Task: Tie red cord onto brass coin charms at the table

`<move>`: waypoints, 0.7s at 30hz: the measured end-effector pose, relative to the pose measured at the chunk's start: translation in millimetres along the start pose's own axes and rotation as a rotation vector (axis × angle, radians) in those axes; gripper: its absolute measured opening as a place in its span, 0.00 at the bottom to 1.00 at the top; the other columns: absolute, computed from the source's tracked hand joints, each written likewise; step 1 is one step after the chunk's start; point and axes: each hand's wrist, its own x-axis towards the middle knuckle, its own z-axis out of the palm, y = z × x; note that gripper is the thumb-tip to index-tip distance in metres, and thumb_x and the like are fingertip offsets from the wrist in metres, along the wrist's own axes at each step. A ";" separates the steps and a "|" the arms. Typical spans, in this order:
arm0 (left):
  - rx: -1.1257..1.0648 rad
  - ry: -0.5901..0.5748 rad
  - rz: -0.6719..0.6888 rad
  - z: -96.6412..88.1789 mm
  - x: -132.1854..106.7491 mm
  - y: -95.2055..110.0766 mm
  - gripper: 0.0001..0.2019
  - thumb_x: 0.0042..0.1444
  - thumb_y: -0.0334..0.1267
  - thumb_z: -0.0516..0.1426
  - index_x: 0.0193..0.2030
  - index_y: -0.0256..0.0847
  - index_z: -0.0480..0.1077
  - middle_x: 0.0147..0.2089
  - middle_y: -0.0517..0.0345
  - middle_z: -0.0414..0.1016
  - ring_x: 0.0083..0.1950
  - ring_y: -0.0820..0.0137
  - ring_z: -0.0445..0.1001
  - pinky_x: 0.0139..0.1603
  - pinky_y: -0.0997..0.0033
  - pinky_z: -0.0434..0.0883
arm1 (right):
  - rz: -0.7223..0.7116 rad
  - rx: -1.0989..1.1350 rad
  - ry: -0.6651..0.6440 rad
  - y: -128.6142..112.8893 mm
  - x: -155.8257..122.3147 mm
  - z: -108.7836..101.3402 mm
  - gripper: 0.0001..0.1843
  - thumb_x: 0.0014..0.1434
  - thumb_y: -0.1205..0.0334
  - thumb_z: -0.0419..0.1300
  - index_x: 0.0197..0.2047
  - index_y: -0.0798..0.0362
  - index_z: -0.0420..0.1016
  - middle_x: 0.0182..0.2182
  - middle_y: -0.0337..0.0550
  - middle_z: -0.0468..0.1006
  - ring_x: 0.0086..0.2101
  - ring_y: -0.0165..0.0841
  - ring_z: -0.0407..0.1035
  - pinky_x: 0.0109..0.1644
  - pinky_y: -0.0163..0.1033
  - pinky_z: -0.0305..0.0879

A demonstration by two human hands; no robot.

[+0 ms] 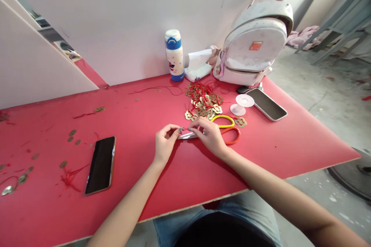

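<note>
My left hand [164, 144] and my right hand [209, 136] meet over the middle of the red table [139, 123], fingertips pinched together on a thin red string [184, 128] between them. Directly behind the hands lie scissors [225, 130] with yellow and orange handles, blades pointing left. A heap of brass coins tied with red cord [203, 101] sits just beyond the scissors. What else the fingers hold is too small to make out.
A dark phone [101, 164] lies at the left, with loose coins [72, 136] and red thread scraps around it. A second phone [266, 104], a white spool [241, 104], a white-and-blue bottle [174, 55], tissues [198, 63] and a white backpack [255, 42] stand at the back right.
</note>
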 end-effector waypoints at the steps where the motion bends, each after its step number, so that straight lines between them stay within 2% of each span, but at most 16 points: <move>1: 0.006 0.016 -0.018 -0.9 0.6 -0.5 0.09 0.54 0.43 0.63 0.30 0.39 0.75 0.26 0.60 0.74 0.28 0.71 0.71 0.33 0.74 0.69 | -0.017 -0.010 -0.004 -0.6 0.0 -0.8 0.06 0.64 0.66 0.59 0.34 0.51 0.74 0.30 0.42 0.75 0.30 0.34 0.68 0.35 0.37 0.65; 6: 0.076 0.039 -0.078 -1.5 2.0 -3.6 0.08 0.52 0.41 0.63 0.30 0.39 0.75 0.26 0.59 0.76 0.29 0.69 0.74 0.33 0.73 0.70 | -0.158 -0.099 -0.125 -3.0 0.1 -5.7 0.09 0.68 0.63 0.55 0.37 0.51 0.75 0.32 0.45 0.76 0.34 0.36 0.69 0.39 0.39 0.65; 9: 0.140 0.028 -0.057 -0.7 0.5 -4.1 0.06 0.52 0.39 0.63 0.30 0.39 0.76 0.27 0.57 0.78 0.31 0.67 0.75 0.34 0.71 0.70 | -0.222 -0.183 -0.135 -2.1 0.6 -7.5 0.10 0.69 0.62 0.54 0.37 0.51 0.76 0.32 0.45 0.77 0.34 0.36 0.68 0.39 0.40 0.64; 11: 0.247 -0.022 0.026 -1.5 -0.6 -3.7 0.05 0.54 0.37 0.62 0.30 0.40 0.76 0.29 0.58 0.77 0.31 0.68 0.74 0.34 0.71 0.68 | -0.244 -0.226 -0.127 -1.1 1.0 -8.3 0.11 0.69 0.62 0.54 0.37 0.50 0.76 0.32 0.45 0.77 0.34 0.36 0.67 0.38 0.39 0.63; 14: 0.388 -0.180 0.225 -6.0 0.3 -2.1 0.06 0.57 0.35 0.61 0.30 0.41 0.77 0.30 0.58 0.76 0.30 0.70 0.71 0.33 0.72 0.66 | -0.259 -0.230 -0.136 -0.7 1.2 -8.7 0.12 0.69 0.63 0.55 0.35 0.50 0.76 0.32 0.44 0.78 0.34 0.36 0.66 0.39 0.40 0.62; 16: 0.363 -0.298 0.345 -10.4 2.5 -0.7 0.06 0.58 0.37 0.61 0.30 0.41 0.77 0.30 0.57 0.76 0.31 0.70 0.71 0.33 0.72 0.66 | -0.209 -0.153 -0.146 -1.8 1.1 -7.9 0.11 0.68 0.62 0.56 0.34 0.50 0.76 0.31 0.43 0.78 0.33 0.35 0.66 0.39 0.39 0.62; 18: 0.280 -0.349 0.421 -13.6 4.2 0.9 0.07 0.58 0.39 0.62 0.30 0.42 0.77 0.31 0.55 0.76 0.32 0.69 0.72 0.34 0.71 0.67 | -0.085 -0.022 -0.143 -4.1 0.9 -6.0 0.11 0.67 0.61 0.57 0.32 0.51 0.75 0.29 0.42 0.77 0.31 0.34 0.66 0.37 0.38 0.62; 21: 0.155 -0.280 0.396 -11.5 2.3 3.3 0.07 0.57 0.39 0.63 0.30 0.42 0.77 0.30 0.56 0.75 0.31 0.70 0.71 0.34 0.71 0.67 | 0.104 0.162 -0.120 -8.7 0.6 -1.9 0.10 0.64 0.61 0.59 0.30 0.52 0.74 0.27 0.39 0.75 0.27 0.31 0.66 0.32 0.35 0.60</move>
